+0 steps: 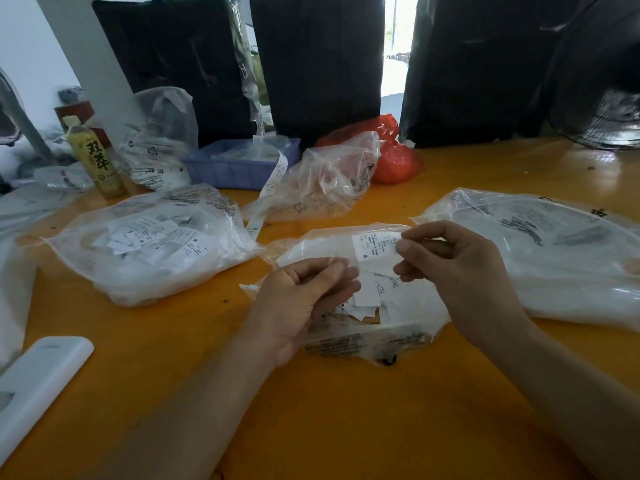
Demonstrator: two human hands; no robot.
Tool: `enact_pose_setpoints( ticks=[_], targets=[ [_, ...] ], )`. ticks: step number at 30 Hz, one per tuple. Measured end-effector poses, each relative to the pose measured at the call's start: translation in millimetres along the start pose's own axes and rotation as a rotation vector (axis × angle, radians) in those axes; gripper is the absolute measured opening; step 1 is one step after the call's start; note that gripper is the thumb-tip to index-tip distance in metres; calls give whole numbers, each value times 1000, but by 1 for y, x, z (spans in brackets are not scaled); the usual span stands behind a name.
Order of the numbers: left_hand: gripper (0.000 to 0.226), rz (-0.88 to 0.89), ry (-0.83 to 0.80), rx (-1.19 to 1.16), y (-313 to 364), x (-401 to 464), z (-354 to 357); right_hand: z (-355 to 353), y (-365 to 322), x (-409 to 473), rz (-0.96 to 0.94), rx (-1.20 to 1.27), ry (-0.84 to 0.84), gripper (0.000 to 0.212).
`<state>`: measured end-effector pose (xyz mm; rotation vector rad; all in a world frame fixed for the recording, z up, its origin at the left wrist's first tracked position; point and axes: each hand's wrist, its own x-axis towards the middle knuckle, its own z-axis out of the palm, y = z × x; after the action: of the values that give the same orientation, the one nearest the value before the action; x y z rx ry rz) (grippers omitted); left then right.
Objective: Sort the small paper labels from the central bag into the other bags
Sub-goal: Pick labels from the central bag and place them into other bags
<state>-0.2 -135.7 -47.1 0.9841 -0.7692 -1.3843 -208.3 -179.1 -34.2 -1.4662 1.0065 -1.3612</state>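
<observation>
The central clear bag (363,341) lies on the orange table, with several small white paper labels (367,299) loose inside it. My right hand (460,268) pinches one white label (375,249) printed with an "S", held above the bag. My left hand (304,299) sits at the bag's left side, its fingers curled around the clear plastic edge. A clear bag of labels (149,251) lies to the left. Another large clear bag (554,254) lies to the right.
A crumpled clear bag (322,181) and a red bag (394,157) sit behind. A blue tray (239,168), a paper strip (266,192), a yellow bottle (93,157) and another bag (156,140) stand at back left. A white flat object (38,379) lies near left.
</observation>
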Motion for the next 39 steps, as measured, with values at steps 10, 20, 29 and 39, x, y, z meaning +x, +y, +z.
enact_pose_setpoints(
  ticks=[10,20,29,39],
  targets=[
    [30,15,-50,68,-1,-1,0,4,0,-4,-112,-25,2,31],
    [35,15,-61,94,-1,-2,1,6,7,-4,-180,-143,23,15],
    [45,34,-60,144,-2,-2,1,8,6,-4,-213,-143,9,19],
    [45,36,-46,157,-1,0,-3,6,3,-5,-257,-229,-46,18]
  ],
)
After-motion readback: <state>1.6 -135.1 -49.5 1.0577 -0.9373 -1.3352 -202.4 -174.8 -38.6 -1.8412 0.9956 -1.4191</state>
